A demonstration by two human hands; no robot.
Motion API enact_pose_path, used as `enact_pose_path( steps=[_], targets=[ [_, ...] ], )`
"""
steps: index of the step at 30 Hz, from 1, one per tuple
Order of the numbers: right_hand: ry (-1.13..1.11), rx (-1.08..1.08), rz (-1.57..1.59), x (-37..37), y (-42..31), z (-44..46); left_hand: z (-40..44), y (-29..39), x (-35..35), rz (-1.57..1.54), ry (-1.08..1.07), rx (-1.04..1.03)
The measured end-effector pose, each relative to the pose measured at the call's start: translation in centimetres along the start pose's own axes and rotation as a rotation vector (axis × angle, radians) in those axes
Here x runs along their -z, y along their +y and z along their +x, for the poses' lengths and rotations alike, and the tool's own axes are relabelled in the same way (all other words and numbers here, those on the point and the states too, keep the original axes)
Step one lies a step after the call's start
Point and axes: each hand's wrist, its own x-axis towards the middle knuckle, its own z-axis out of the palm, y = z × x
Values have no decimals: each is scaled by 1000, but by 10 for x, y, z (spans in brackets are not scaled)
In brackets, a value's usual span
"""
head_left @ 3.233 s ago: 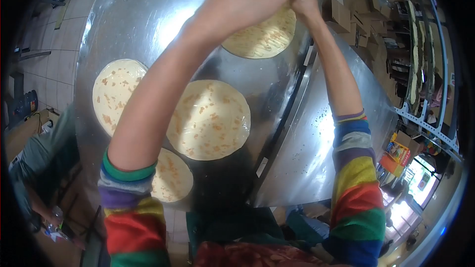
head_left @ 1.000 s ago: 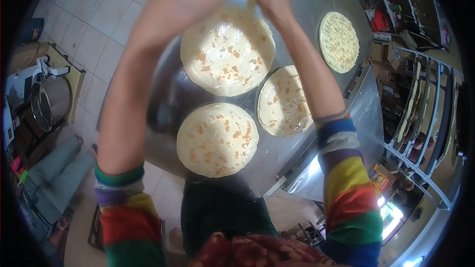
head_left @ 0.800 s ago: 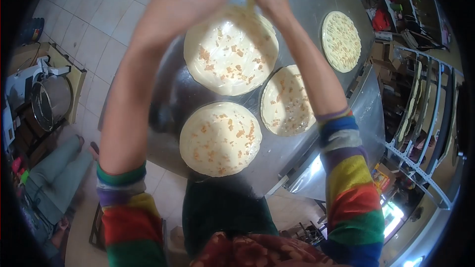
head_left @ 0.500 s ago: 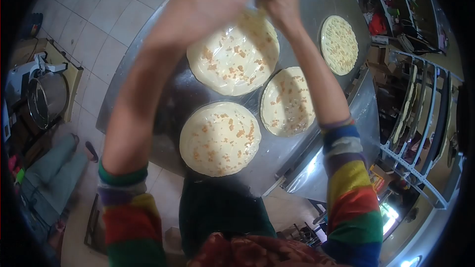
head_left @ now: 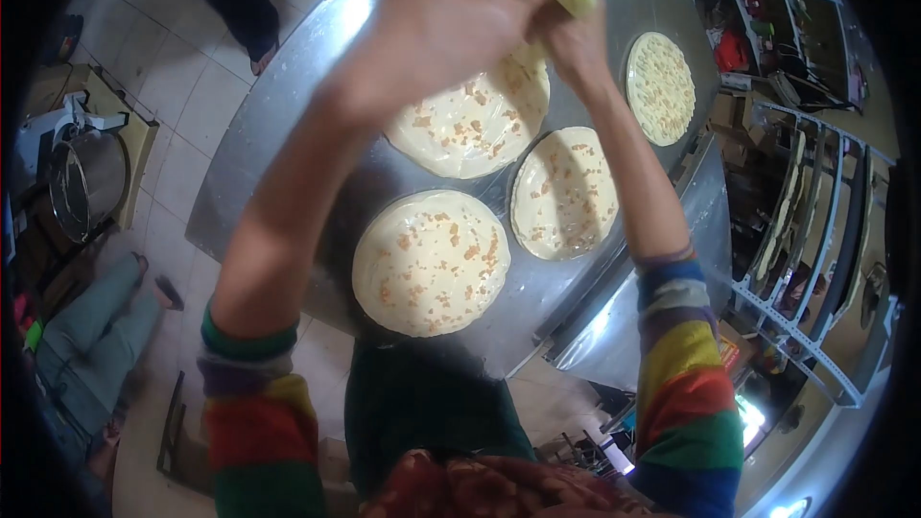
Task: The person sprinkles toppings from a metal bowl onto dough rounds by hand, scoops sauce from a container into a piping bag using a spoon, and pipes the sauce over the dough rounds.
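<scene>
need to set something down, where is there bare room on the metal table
Upper left of the table, between its edge and the left forearm; also lower right, between the near round, the round by the right forearm and the table's edge. The middle is crowded: those two and the far round lie close, with the left hand over that last.

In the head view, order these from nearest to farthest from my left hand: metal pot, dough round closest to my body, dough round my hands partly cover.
1. Partly covered dough round, just below your left hand.
2. Dough round closest to your body, lower middle.
3. Metal pot, far left of view.
</scene>
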Motion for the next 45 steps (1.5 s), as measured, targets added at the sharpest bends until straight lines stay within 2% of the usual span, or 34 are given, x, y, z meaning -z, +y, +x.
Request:
enact_pose_path(
  steps=[2,3,4,5,6,8,10,12,14,15,16,17,19,20,21,22,23,24,26,28,29,30,31,32,34,35,36,37,39,40,41,42,44,45],
  targets=[
    [-100,222,-192,-27,26,39,-7,18,22,175,184,139],
    [120,297,188,-63,-16,48,-12,21,34,217,284,202],
    [2,198,148,-75,-20,63,-13,18,43,239,331,174],
    [50,246,113,-91,-21,69,-14,18,50,263,378,147],
    [34,339,58,-94,-21,74,-14,18,55,346,351,47],
    [83,397,141,-85,-16,63,-14,15,54,326,249,-29],
    [87,236,-99,-47,-9,35,-12,3,33,121,108,20],
    [-100,63,-194,2,-8,-1,-12,-12,10,-86,-29,63],
    [-43,-112,-30,16,-16,-23,-5,-29,-9,-69,-8,-171],
    [-14,-200,55,18,-18,-28,-6,-34,-8,-84,-29,-189],
    [-30,-131,6,15,-17,-26,-7,-39,-7,-100,-51,-206],
    [-44,-60,-41,6,-15,-19,-10,-31,4,-140,-107,-127],
    [-100,105,-216,-19,4,11,-18,25,5,-42,84,141],
    [-131,201,-341,-34,18,31,-23,35,16,140,166,123],
    [-60,152,350,-65,-25,40,-28,45,26,322,252,120],
    [29,362,184,-84,-23,57,-29,38,41,439,247,31],
    [-12,405,69,-98,-20,69,-30,30,55,557,252,-58],
    [42,485,195,-107,-32,71,-29,35,55,567,335,-24],
    [24,406,142,-103,-29,65,-30,39,47,536,416,83],
    [-25,186,108,-66,-36,32,-30,25,27,327,344,159],
    [-63,254,-150,-41,-24,17,-30,10,21,160,279,176],
    [-102,321,-410,-18,-13,2,-31,-6,15,35,201,101],
    [-100,35,-178,0,-22,-17,-31,-22,8,-96,115,36],
    [-96,-250,56,10,-30,-32,-29,-23,-6,-64,89,-49],
    [-78,-198,15,8,-25,-37,-30,-22,-12,-98,51,-74],
    [-66,-171,-3,7,-24,-38,-31,-16,-8,-164,35,-16],
    [-123,-95,-58,0,-22,-28,-33,-12,-1,-225,20,42],
    [-180,-19,-109,-13,-20,-11,-36,-12,11,-125,92,27],
    [1,433,-70,-62,-32,27,-33,35,14,239,499,228],
    [-29,461,51,-82,-24,46,-32,59,16,373,678,370],
    [74,589,100,-106,-23,62,-44,41,51,513,423,134],
    [-59,346,152,-113,-32,63,-45,39,56,508,417,63],
    [9,442,148,-113,-38,58,-44,38,60,488,402,-85],
    [-28,335,115,-102,-34,49,-45,31,57,433,366,-56]
  ],
)
